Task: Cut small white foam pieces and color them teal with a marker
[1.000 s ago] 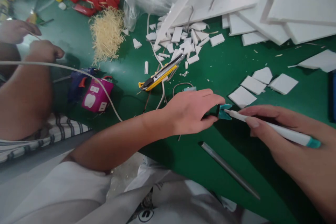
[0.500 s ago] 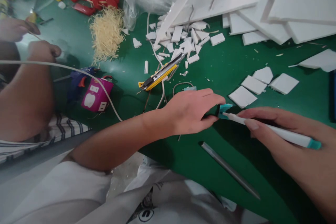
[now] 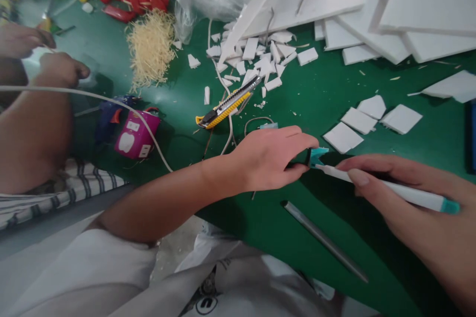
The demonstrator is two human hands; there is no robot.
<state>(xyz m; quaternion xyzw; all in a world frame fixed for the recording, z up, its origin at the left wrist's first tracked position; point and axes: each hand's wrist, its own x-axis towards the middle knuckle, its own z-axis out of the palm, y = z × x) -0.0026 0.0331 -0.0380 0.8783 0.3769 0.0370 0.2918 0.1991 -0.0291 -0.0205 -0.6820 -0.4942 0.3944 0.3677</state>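
Observation:
My left hand (image 3: 277, 158) pinches a small teal-and-black piece (image 3: 317, 155) between thumb and fingers; much of it is hidden by the hand. In my right hand (image 3: 401, 185) is a white marker pen (image 3: 409, 193) with a teal end, held in a writing grip. Its tip meets the lower edge of the teal face. Several cut white foam pieces (image 3: 342, 137) lie just beyond the pen. On the table below the hands rests a dark grey metal rod or tube (image 3: 325, 240). A yellow box cutter (image 3: 228, 103) lies past my left hand.
White foam scraps (image 3: 264, 62) and stacked foam sheets (image 3: 427, 0) cover the back of the green table. A purple power socket cube (image 3: 137, 133), its white cable (image 3: 92, 97) and a heap of thin yellow sticks (image 3: 151, 49) are left. Another person's hands (image 3: 59, 67) work at far left.
The marker's tip has slid slightly down and outward on the teal piece, and my right hand has shifted a little. My left hand stays nearly still.

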